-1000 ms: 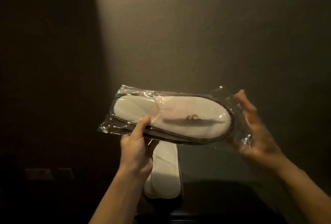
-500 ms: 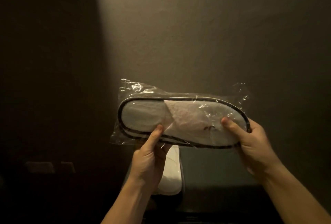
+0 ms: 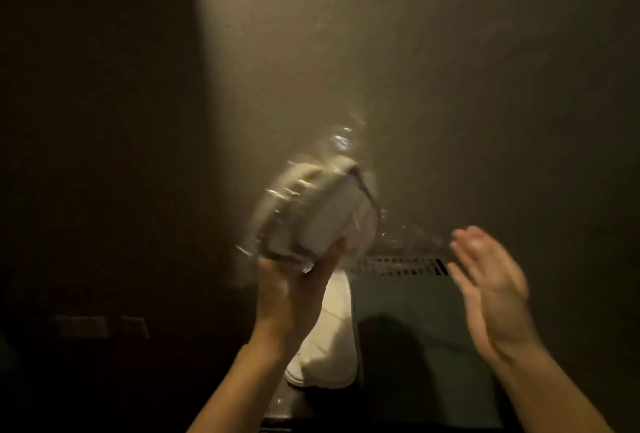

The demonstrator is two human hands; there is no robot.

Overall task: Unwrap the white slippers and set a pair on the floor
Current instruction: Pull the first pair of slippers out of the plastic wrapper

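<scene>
- Head view: the left hand [image 3: 294,290] holds up a pack of white slippers [image 3: 318,214] sealed in clear plastic wrap [image 3: 341,141], raised in front of a dim, plain wall [image 3: 415,51].
- The left hand's fingers are closed around the lower end of the pack, with the thumb pressed against its near face; the pack tilts up and to the right from that grip.
- The pack is blurred, so its details are hard to read; a dark trim runs along the edge of the pale sole, and the loose plastic catches glints of light at the top.
- The right hand [image 3: 491,297] is off to the right, apart from the pack, palm turned toward it, fingers spread wide and holding nothing; it too is blurred.
- Below the left hand, another white slipper [image 3: 332,339] lies on a dark green surface [image 3: 415,346], close to that surface's left edge.
- A slotted vent strip [image 3: 401,264] runs along the far edge of the green surface, where it meets the wall.
- The left part of the scene is in deep shadow; two faint rectangular shapes [image 3: 100,327] sit low down there, too dark to identify.
</scene>
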